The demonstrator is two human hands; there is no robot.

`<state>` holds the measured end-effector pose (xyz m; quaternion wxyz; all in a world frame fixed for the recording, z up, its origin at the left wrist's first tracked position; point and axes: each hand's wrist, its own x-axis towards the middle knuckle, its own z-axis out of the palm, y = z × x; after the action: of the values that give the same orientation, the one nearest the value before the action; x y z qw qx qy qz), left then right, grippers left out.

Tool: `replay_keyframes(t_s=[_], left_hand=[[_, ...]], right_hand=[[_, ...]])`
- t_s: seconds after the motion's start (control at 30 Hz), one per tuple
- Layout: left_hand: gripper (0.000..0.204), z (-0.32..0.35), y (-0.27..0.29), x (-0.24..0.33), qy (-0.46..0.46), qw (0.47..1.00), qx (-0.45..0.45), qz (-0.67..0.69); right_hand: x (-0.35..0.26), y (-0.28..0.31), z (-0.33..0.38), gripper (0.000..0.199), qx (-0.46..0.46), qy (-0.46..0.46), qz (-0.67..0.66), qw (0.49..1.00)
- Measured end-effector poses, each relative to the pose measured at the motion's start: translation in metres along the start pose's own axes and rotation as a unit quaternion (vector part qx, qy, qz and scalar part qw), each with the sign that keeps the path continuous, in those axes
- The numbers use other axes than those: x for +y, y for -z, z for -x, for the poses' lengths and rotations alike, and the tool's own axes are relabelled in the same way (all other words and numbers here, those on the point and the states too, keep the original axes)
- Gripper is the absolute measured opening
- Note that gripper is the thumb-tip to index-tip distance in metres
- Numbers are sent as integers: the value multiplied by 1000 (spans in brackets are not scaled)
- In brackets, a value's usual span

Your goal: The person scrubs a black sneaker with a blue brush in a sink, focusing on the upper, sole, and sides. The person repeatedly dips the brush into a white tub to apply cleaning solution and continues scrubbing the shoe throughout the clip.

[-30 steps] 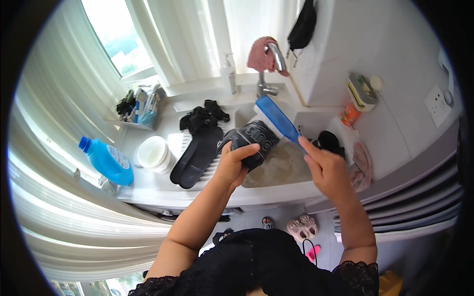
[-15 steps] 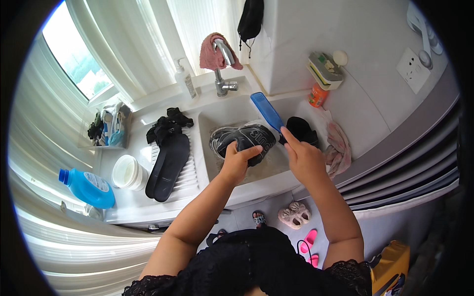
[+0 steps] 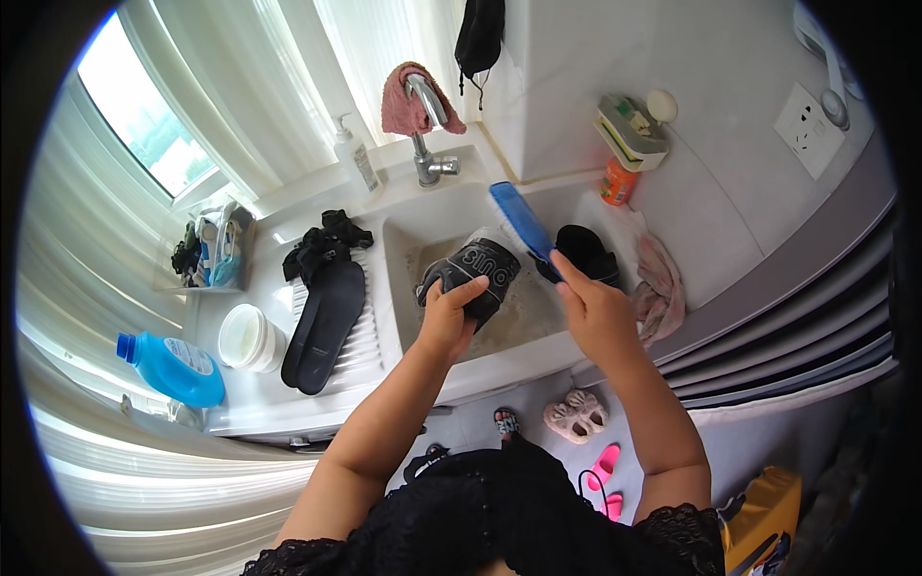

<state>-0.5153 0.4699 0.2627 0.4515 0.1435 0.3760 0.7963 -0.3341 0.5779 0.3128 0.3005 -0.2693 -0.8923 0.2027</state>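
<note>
My left hand (image 3: 451, 312) is closed round a wet black shoe (image 3: 485, 271) with pale lettering, holding it tilted over the sink (image 3: 543, 322). In my right hand (image 3: 597, 309) is the handle of a blue scrubbing brush (image 3: 521, 220). Its pale bristles are at the far end of the shoe, beside some white suds; whether they touch cannot be made out. A second black shoe (image 3: 584, 255) rests at the right side of the basin, partly behind my right hand. Cloudy water lies in the bottom of the sink.
Black insoles (image 3: 327, 326) and black laces (image 3: 322, 248) lie on the ribbed drainboard. Left of them are a white tub (image 3: 252, 338) and a blue detergent bottle (image 3: 173, 368). A tap (image 3: 423, 158) draped with a pink cloth stands behind the basin; a stained rag (image 3: 659, 293) hangs at its right edge.
The shoe has been turned in my left hand and shifted slightly left, so its lettering faces another way. The brush stays nearly in place.
</note>
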Motion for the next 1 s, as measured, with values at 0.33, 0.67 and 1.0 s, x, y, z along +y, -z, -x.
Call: replay_keyframes(t_s=[0.33,0.67,1.0], left_hand=[[20,20,8,-7,3,957,-56,-283],[16,30,30,-9,-183,784,-174,-567],[17,41,37,40,-63,924,-55,-372]], right_hand=[[-2,18,8,40,-42,18,92,995],[-14,17,16,41,-123,22,155,980],[-36,28,39,41,-67,37,65,995]])
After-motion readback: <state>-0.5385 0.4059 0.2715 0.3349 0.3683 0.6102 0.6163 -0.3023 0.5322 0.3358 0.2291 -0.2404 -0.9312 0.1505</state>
